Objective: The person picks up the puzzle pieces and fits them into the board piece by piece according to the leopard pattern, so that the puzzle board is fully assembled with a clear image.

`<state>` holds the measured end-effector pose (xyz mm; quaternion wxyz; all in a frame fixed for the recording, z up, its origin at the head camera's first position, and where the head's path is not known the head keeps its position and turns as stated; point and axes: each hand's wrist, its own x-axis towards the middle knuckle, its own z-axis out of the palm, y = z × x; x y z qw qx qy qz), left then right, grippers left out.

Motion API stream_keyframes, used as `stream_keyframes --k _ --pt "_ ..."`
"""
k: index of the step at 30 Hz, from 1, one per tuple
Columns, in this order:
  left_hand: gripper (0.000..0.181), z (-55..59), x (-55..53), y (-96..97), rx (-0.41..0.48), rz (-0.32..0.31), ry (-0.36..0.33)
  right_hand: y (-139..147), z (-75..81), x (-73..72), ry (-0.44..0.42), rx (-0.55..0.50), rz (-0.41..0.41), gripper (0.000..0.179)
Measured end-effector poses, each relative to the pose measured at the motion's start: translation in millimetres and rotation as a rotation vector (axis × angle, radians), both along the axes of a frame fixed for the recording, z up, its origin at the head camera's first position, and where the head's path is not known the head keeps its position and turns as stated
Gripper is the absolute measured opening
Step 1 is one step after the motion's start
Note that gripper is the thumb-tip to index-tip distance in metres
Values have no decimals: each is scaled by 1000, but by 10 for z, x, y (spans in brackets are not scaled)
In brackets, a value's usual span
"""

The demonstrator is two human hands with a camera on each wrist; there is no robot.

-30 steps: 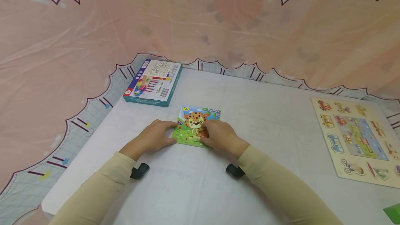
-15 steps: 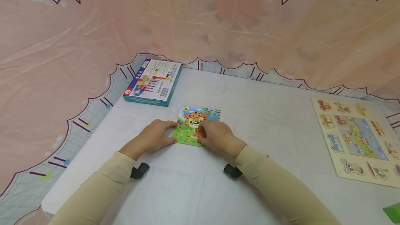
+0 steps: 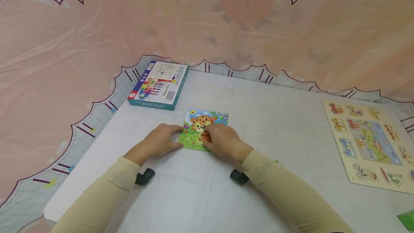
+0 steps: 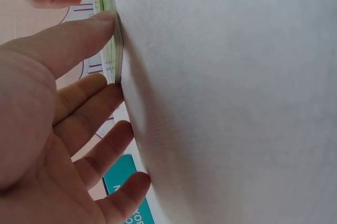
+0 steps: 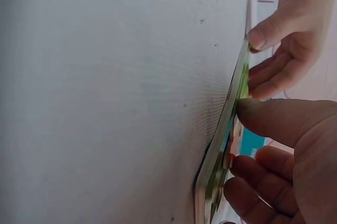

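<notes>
A small square jigsaw puzzle with a leopard picture lies on the white table. My left hand rests at its left edge, thumb and fingers spread and fairly straight. In the left wrist view the thumb touches the board's side, and the fingertips stand on the table. My right hand reaches over the puzzle's right part, fingers bent. It pinches a puzzle piece with the leopard's spotted body, low over the board. In the right wrist view the thumb is at the board's near edge; the hand hides the puzzle's right side in the head view.
A flat teal and white box lies at the back left. On the right is a wooden puzzle board with vehicle pictures. A green block shows at the lower right corner. A patterned pink curtain hangs behind the table.
My right hand has shifted a little to the left over the puzzle, and the spotted body piece has moved left with it. My left hand has stayed in place.
</notes>
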<state>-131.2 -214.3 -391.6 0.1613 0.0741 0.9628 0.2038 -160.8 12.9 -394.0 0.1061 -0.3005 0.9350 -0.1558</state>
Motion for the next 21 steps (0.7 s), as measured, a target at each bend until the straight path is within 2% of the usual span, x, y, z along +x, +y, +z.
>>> stream_keyframes --k 21 --pt "61 -4 4 -1 -10 -2 8 20 21 0 15 20 12 35"
